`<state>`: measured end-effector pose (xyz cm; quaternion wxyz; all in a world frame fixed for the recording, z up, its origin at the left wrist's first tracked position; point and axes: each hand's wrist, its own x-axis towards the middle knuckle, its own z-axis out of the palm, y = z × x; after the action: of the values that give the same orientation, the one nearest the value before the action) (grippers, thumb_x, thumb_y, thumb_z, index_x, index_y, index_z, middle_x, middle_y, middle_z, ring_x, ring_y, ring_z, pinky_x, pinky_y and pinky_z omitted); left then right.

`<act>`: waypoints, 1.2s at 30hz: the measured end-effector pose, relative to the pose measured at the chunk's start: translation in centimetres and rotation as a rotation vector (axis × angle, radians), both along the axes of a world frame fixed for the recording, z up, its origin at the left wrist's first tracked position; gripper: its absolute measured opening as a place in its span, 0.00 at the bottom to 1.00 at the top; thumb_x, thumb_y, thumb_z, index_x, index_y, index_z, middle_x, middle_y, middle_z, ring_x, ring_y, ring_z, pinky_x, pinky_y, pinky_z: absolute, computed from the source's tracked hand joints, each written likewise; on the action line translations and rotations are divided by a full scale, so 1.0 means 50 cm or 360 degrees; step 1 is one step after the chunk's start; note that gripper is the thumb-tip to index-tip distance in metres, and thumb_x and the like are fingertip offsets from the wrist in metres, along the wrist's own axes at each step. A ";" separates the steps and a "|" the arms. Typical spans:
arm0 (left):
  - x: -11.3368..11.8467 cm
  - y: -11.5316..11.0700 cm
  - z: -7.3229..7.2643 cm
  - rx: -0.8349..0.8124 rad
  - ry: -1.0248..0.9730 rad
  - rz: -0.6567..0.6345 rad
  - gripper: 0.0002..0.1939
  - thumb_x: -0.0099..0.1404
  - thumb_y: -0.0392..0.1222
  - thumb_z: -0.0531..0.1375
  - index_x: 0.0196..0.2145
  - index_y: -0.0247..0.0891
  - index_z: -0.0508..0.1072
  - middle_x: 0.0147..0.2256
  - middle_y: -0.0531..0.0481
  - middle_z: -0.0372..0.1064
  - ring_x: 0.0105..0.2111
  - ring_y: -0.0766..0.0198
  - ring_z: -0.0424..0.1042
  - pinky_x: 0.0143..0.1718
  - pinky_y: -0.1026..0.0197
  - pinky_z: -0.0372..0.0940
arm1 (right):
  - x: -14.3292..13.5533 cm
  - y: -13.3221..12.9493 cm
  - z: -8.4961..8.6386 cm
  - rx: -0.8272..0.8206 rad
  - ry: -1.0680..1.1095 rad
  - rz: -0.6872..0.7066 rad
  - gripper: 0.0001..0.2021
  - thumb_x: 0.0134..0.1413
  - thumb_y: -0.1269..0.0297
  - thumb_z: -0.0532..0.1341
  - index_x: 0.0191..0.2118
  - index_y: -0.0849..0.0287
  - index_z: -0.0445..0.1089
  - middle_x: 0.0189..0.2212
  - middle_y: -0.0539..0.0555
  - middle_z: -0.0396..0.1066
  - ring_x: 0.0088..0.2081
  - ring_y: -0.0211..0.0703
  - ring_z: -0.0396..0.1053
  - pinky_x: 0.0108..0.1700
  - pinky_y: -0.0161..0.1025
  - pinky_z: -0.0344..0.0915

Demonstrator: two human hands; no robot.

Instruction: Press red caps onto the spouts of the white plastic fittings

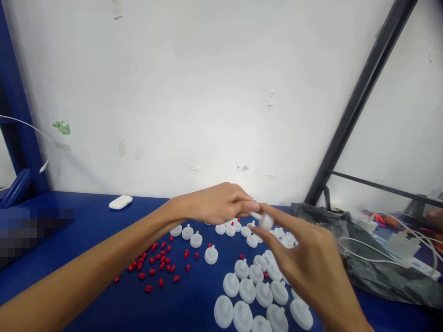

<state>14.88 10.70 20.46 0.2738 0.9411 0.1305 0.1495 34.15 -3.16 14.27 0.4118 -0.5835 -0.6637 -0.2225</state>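
My right hand (301, 244) grips a white plastic spouted cap (266, 222) between thumb and forefinger, with the spout pointing left. My left hand (221, 203) is closed in a pinch at the tip of that spout; whether a small red piece is between those fingers is hidden. Below and around the hands, many more white spouted caps (247, 290) stand on the blue table (194, 304), mostly spout up. Small red plugs (162, 266) lie scattered to the left, under and beside my left forearm.
A white rounded case (121, 202) lies at the back left of the table. On the right are a dark plastic bag (374, 276), white cables and a white charger (403, 244). A dark slanted post (360, 101) rises before the white wall (207, 92).
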 end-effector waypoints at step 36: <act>-0.039 -0.023 0.030 -0.0174 0.0315 0.0053 0.08 0.67 0.44 0.64 0.38 0.39 0.83 0.33 0.50 0.79 0.28 0.66 0.74 0.29 0.66 0.66 | -0.052 0.011 0.007 -0.0385 0.0191 0.0163 0.17 0.59 0.44 0.65 0.51 0.39 0.72 0.38 0.45 0.80 0.30 0.42 0.77 0.23 0.34 0.69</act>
<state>12.95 9.53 21.94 0.3081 0.9326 0.1805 0.0531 31.52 -2.63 14.64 0.3884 -0.6064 -0.6887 -0.0843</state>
